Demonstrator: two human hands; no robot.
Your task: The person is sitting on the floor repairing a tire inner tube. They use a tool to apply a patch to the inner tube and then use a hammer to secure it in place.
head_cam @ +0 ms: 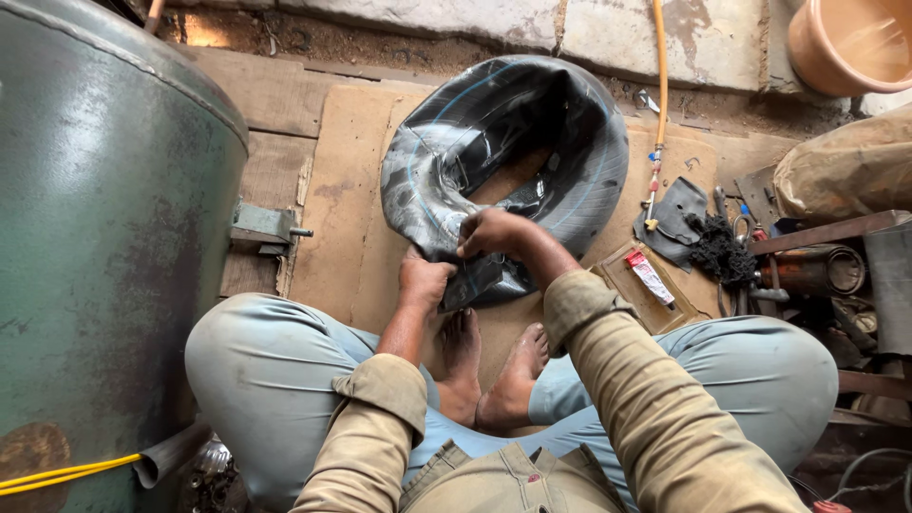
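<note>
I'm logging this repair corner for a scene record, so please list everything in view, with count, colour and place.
inner tube: one, black, lying on the board, centre
board: one, brown, flat on the ground under the tube
tank: one, green, large, at left
hose: one, orange, running down from the top right
small tube: one, white and red, on a tray right of the hands
rubber piece: one, dark grey, right of the inner tube
bucket: one, orange, top right corner
left hand: one, gripping the inner tube's near edge
right hand: one, pressing on the same edge
</note>
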